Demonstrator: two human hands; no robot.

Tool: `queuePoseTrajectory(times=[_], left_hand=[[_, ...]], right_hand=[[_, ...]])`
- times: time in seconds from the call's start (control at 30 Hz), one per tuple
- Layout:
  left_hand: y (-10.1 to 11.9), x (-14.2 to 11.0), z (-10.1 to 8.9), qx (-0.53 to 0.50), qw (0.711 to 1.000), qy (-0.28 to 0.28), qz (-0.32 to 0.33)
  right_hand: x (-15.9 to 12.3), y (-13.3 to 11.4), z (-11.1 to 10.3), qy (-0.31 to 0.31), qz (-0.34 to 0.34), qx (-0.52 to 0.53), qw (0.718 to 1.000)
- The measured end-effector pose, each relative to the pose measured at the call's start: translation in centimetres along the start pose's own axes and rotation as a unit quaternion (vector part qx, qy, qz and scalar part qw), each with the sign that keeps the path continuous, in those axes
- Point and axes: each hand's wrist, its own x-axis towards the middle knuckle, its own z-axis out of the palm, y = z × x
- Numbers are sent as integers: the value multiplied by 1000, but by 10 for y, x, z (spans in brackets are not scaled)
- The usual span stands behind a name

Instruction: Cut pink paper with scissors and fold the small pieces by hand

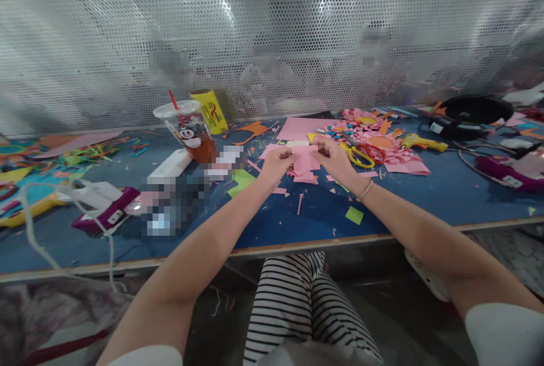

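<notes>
Paper (305, 157), pink, sits between your hands over the blue tabletop (272, 224). Your left hand (276, 163) has its fingers pinching the nine o'clock edge; your right hand (334, 157) pinches around three o'clock. From that piece, a large pink sheet (300, 127) lies at twelve, pink paper flowers (380, 135) at two, yellow-handled scissors (361, 158) just beside your right hand at three, a green square (354, 215) at five, and a drink cup (199, 142) toward ten o'clock.
</notes>
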Motion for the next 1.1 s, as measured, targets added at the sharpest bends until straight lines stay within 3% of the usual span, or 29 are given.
queuePoseTrajectory(times=[0.2,0.43,0.5,0.6,0.63,0.7,0.77,0.83,0.93,1.1], left_hand=[[-6,6,-3,20,999,23,19],[-5,5,1,-31,999,-16,-16],[-5,5,1,-52,998,-11,-20],[-5,6,0,-67,997,18,-18],[-5,7,-1,-70,997,28,-16],[-4,7,-2,-78,996,41,-12],[-4,8,-3,-87,995,48,-9],[-4,8,-3,-86,995,55,-6],[-4,9,-3,-77,995,63,-1],[0,5,-3,-101,992,71,3]], right_hand=[[0,-3,-5,-63,48,-31,996],[0,6,2,-78,171,168,968],[2,6,-1,-98,156,120,976],[9,10,-23,-74,56,-142,986],[12,14,-35,-45,19,-255,966],[17,25,-63,8,20,-438,899],[20,38,-87,-22,96,-548,831],[22,49,-102,-88,203,-575,788],[26,58,-109,-151,252,-584,756],[31,60,-113,-108,250,-597,755]])
